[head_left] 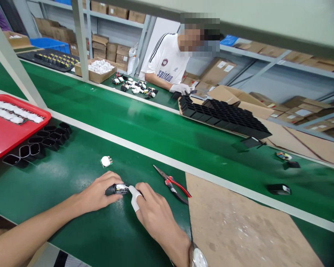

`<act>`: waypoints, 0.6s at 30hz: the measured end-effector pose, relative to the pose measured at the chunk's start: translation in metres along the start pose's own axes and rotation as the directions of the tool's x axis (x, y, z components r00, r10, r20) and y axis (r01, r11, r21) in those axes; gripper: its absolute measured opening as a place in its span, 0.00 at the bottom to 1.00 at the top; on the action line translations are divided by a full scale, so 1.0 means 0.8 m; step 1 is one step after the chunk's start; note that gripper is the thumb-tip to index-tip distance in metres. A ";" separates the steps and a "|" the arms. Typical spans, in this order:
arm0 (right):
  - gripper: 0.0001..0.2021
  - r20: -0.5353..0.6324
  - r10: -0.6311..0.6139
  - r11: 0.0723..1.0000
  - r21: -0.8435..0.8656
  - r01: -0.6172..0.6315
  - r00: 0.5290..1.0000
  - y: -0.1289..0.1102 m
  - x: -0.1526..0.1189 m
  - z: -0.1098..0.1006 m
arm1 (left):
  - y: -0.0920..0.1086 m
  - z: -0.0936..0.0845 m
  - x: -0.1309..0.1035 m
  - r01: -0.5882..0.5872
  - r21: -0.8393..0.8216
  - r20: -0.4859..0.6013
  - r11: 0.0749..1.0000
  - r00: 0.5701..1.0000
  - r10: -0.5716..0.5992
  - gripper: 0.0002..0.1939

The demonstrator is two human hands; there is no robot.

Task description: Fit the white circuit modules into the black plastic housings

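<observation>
My left hand (104, 191) is closed round a small black plastic housing (110, 190), held just above the green bench. White and metallic electronic parts of a circuit board (121, 188) show at its open face. My right hand (151, 207) has white finger covers and is curled, its fingertips against the right end of the housing. Whatever those fingertips pinch is hidden. Beyond my left hand lies a loose circuit board (106, 161) with a white blob on top. Long-nose pliers (172, 183) with red and black handles rest partly open to the right of my hands.
Black housings (48, 139) stand beside a red tray (19, 137) of white-topped boards at left. A green conveyor (133, 115) crosses ahead, carrying a black housing (278, 189). A cardboard sheet (239, 226) lies at right. Across, a gloved co-worker (167, 59) sits by stacked black housings (225, 115).
</observation>
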State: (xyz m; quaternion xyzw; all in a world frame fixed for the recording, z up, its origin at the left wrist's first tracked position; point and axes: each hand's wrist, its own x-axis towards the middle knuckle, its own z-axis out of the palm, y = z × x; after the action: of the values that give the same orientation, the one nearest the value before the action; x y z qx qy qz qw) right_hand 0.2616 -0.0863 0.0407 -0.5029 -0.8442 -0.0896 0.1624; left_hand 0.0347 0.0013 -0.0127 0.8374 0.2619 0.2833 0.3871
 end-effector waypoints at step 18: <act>0.12 0.088 -0.134 0.987 0.102 0.125 0.987 0.017 0.019 -0.006 | 0.003 -0.002 0.002 0.023 -0.018 0.025 1.000 0.999 -0.023 0.13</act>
State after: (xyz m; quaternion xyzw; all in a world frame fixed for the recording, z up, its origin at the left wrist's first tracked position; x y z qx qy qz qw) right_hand 0.2678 -0.0684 0.0504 -0.4424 -0.8851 -0.0352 0.1403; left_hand 0.0349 0.0018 -0.0093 0.8342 0.2641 0.2710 0.4012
